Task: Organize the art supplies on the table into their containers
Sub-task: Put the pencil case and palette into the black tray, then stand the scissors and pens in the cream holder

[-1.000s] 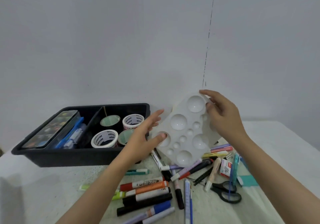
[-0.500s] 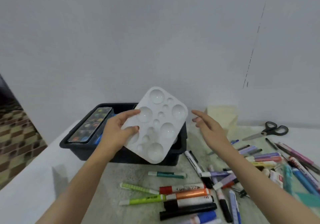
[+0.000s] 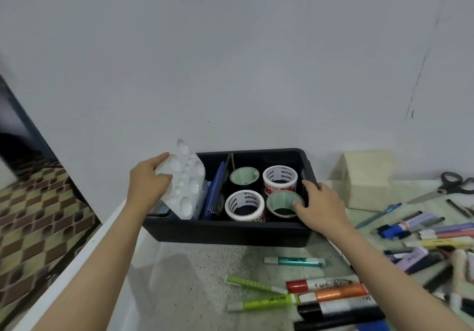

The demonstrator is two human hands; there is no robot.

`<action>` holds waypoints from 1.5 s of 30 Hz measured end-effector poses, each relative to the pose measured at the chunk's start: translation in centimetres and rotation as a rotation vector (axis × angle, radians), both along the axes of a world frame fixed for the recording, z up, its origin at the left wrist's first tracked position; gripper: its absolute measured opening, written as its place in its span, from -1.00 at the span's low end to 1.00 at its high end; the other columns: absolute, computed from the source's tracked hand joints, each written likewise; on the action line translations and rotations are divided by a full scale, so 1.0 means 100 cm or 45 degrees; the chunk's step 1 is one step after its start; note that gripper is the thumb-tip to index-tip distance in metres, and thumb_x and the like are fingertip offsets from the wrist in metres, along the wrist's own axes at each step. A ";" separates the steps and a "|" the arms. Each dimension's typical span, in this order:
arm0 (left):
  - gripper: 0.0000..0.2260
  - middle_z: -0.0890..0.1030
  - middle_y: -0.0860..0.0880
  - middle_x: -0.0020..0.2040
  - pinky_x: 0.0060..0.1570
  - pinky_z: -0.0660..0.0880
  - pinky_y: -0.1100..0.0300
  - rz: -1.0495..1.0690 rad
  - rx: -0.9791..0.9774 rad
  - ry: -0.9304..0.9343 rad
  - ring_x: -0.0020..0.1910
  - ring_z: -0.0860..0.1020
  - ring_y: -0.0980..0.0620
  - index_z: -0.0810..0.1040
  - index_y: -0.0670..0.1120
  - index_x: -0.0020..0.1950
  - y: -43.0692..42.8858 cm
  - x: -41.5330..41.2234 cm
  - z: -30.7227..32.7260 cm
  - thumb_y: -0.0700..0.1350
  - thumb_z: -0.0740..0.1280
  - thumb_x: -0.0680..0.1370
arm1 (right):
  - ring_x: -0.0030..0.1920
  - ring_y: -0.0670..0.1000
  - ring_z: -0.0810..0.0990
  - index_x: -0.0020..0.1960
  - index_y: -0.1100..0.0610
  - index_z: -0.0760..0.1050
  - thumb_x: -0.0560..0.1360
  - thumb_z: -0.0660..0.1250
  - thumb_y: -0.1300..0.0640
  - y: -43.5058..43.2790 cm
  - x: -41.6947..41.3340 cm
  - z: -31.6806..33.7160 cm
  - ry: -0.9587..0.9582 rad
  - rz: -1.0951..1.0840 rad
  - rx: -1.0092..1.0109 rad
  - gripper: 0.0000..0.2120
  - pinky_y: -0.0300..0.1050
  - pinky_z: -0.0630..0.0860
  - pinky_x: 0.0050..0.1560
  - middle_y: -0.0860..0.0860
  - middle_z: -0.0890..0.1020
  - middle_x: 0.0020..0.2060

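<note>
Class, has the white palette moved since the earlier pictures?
Yes: the palette went from right of the black bin to its left end, in the left hand.

Soft, cool light fell evenly, leaving a faint shadow on the table [image 3: 195, 274] beside the left arm [image 3: 107, 266]. Highlights glinted on the white palette [image 3: 184, 184]; the wide lens bowed the edges, and near-right markers [image 3: 436, 253] blurred.
</note>
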State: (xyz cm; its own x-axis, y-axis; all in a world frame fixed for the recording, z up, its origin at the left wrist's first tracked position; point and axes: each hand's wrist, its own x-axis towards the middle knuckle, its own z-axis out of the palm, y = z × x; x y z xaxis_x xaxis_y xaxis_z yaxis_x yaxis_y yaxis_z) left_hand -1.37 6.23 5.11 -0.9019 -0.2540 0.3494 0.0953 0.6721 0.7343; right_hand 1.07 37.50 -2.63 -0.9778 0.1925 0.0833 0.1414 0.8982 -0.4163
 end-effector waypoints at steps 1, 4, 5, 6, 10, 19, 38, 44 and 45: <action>-0.54 0.52 -0.10 0.29 0.15 0.29 0.27 -0.023 -0.008 -0.028 0.27 0.45 -0.07 0.48 -0.11 0.35 0.000 -0.003 -0.003 -0.37 0.27 0.46 | 0.38 0.21 0.27 0.49 0.05 0.13 0.52 0.20 -0.11 -0.001 -0.001 0.000 -0.013 -0.011 -0.003 -0.39 0.09 0.28 0.34 0.16 0.29 0.41; -0.53 0.52 -0.08 0.29 0.13 0.30 0.28 -0.085 -0.029 -0.090 0.27 0.45 -0.05 0.48 -0.10 0.35 0.000 -0.011 -0.012 -0.37 0.28 0.45 | 0.40 0.21 0.25 0.51 0.06 0.10 0.52 0.21 -0.09 0.000 -0.001 -0.003 -0.010 -0.030 -0.041 -0.36 0.11 0.28 0.35 0.16 0.25 0.44; -0.53 0.52 -0.08 0.29 0.12 0.30 0.27 -0.104 -0.046 -0.102 0.26 0.45 -0.05 0.48 -0.09 0.34 0.000 -0.014 -0.015 -0.36 0.29 0.45 | 0.41 0.21 0.24 0.51 0.06 0.09 0.52 0.22 -0.09 0.000 -0.001 -0.003 -0.007 -0.028 -0.059 -0.36 0.11 0.27 0.36 0.16 0.23 0.45; -0.53 0.52 -0.09 0.29 0.10 0.31 0.27 -0.123 -0.072 -0.114 0.25 0.45 -0.05 0.48 -0.09 0.34 0.000 -0.017 -0.018 -0.35 0.30 0.44 | 0.43 0.21 0.22 0.51 0.05 0.08 0.52 0.22 -0.08 0.000 0.000 -0.004 -0.006 -0.028 -0.078 -0.36 0.11 0.25 0.37 0.15 0.21 0.46; -0.54 0.50 -0.11 0.29 0.04 0.30 0.25 -0.171 -0.176 -0.159 0.22 0.44 -0.06 0.46 -0.09 0.36 -0.001 -0.028 -0.028 -0.33 0.30 0.46 | 0.47 0.16 0.17 0.52 0.06 0.08 0.53 0.23 -0.04 0.000 0.003 -0.003 0.016 -0.019 -0.163 -0.37 0.07 0.21 0.41 0.14 0.18 0.48; -0.61 0.48 -0.13 0.28 0.28 0.31 -0.03 -0.224 -0.628 0.155 0.28 0.38 -0.14 0.55 -0.06 0.26 0.019 -0.038 -0.035 -0.17 0.40 0.43 | 0.33 0.06 0.40 0.42 0.13 0.32 0.56 0.25 0.05 0.004 0.014 -0.004 0.278 -0.064 -0.353 -0.54 -0.14 0.31 0.25 0.05 0.45 0.35; -0.71 0.49 0.15 0.12 0.12 0.22 0.52 -0.919 -0.215 0.051 0.17 0.39 0.24 0.55 -0.02 0.22 0.239 -0.015 -0.044 -0.20 0.35 0.51 | 0.00 0.06 0.46 0.48 -0.02 0.08 0.43 0.44 0.14 0.145 -0.011 -0.003 0.376 -0.468 -1.063 -0.24 -0.12 0.37 0.01 0.14 0.48 0.11; -0.66 0.50 -0.03 0.29 0.13 0.20 0.38 -0.892 -0.260 -0.057 0.28 0.40 0.04 0.45 -0.07 0.34 0.305 -0.021 -0.049 -0.14 0.29 0.55 | 0.02 0.00 0.49 0.48 -0.06 0.07 0.42 0.44 0.18 0.152 -0.009 0.003 0.468 -0.268 -0.987 -0.22 -0.19 0.35 0.01 0.09 0.52 0.04; -0.65 0.49 -0.05 0.29 0.11 0.24 0.36 -0.880 -0.180 -0.128 0.27 0.43 0.04 0.42 -0.07 0.36 0.314 -0.022 -0.048 -0.12 0.27 0.57 | 0.02 -0.01 0.49 0.49 -0.07 0.06 0.43 0.44 0.17 0.152 -0.009 0.003 0.462 -0.213 -0.940 -0.21 -0.20 0.35 0.02 0.07 0.52 0.02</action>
